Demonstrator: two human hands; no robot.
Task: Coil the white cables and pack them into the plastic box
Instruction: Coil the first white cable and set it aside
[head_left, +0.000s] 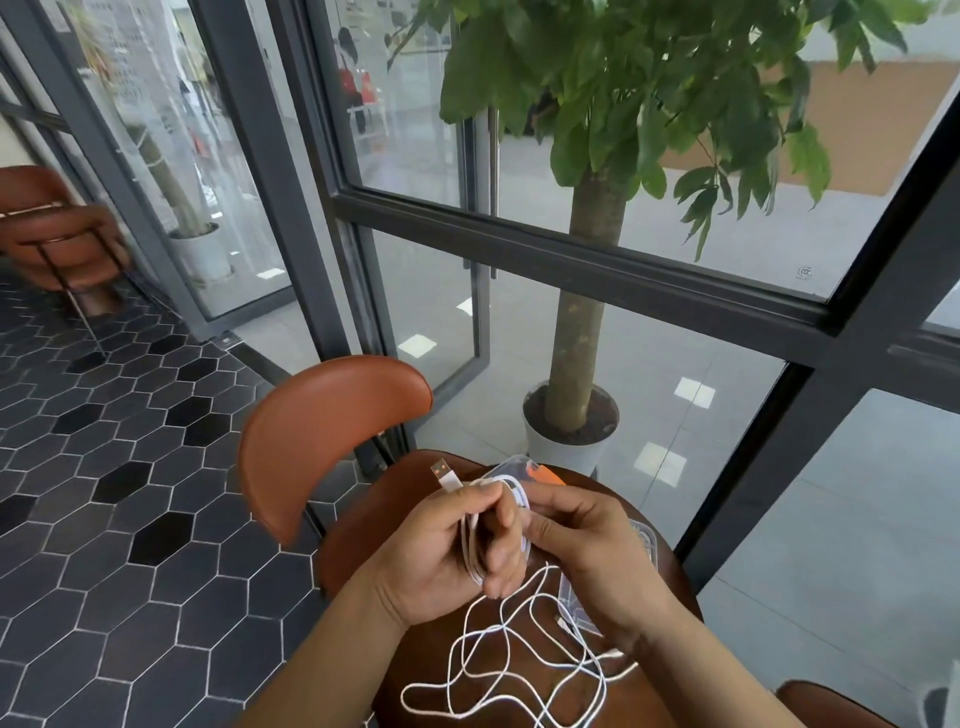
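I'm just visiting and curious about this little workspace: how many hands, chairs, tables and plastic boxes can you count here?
Hands: 2, left hand and right hand, both holding the white cable
Chairs: 2 for sure, near chair and far chair; a brown edge at bottom right may be a third
Table: 1
Plastic box: 1
Total: 6

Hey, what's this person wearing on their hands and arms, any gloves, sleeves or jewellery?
Nothing visible. The left hand and right hand are ungloved, with no rings or watch showing, and both forearms are bare, no sleeves in view.
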